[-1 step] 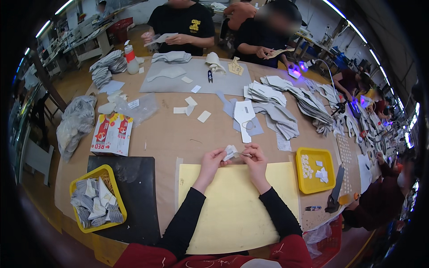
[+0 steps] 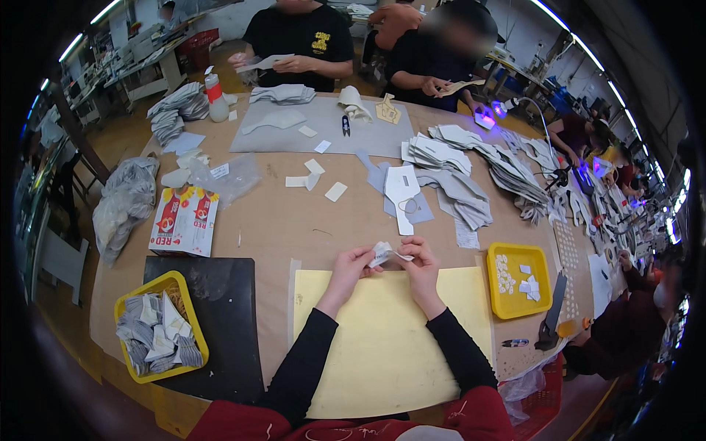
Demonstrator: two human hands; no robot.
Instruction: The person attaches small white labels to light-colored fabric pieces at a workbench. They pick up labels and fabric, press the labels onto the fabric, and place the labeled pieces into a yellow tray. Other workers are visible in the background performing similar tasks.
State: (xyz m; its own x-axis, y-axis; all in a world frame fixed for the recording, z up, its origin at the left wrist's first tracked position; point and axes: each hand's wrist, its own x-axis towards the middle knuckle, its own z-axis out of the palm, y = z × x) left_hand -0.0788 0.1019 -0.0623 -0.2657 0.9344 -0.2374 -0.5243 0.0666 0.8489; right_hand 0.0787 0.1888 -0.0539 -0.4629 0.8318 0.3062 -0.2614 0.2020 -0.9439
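Note:
My left hand and my right hand meet above the far edge of a yellow sheet. Between them is a small white cut piece with dark print, soft or papery; its exact kind is unclear. The left fingers pinch its left end. Its lifted right edge is between my right thumb and fingertips. Just beyond the hands lies a white shaped piece on a bluish-grey sheet.
A yellow tray with small white pieces stands right; another yellow tray with grey-white pieces rests left on a black board. Stacked cut pieces lie beyond. Small snips lie near the right edge. Two co-workers sit opposite.
The small piece's right edge has turned and stands out more at my right fingertips. My hands have hardly moved. Across the table, one co-worker's hand has shifted slightly along a white piece.

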